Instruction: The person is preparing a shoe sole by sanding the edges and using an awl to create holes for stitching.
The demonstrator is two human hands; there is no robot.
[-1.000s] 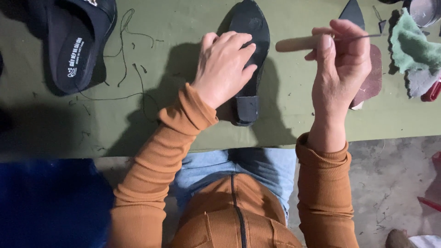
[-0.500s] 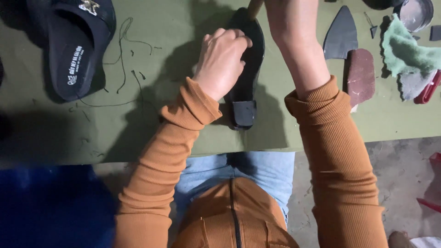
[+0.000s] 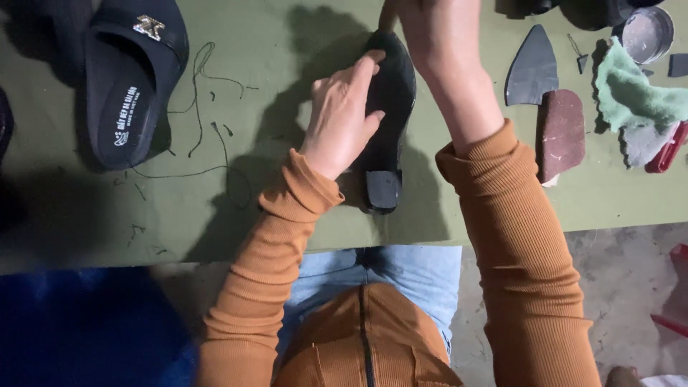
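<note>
A black heeled shoe [image 3: 393, 93] lies sole up on the green mat [image 3: 272, 72], its block heel [image 3: 382, 190] pointing toward me. My left hand [image 3: 342, 118] grips the shoe from its left side, fingers spread over the sole. My right hand [image 3: 423, 29] reaches past the shoe's toe and is cut off by the top edge of the view. Its fingers are hidden, so what it holds is unclear.
A black slide sandal [image 3: 132, 86] sits at the far left, with loose black thread [image 3: 197, 93] beside it. To the right lie a dark pointed sole piece [image 3: 532, 68], a brown leather piece [image 3: 561, 132], a green cloth [image 3: 631, 93] and a round tin [image 3: 647, 32].
My right hand, which held a wooden-handled tool up above the mat, has gone forward past the shoe's toe and partly out of view. My left hand stays on the shoe.
</note>
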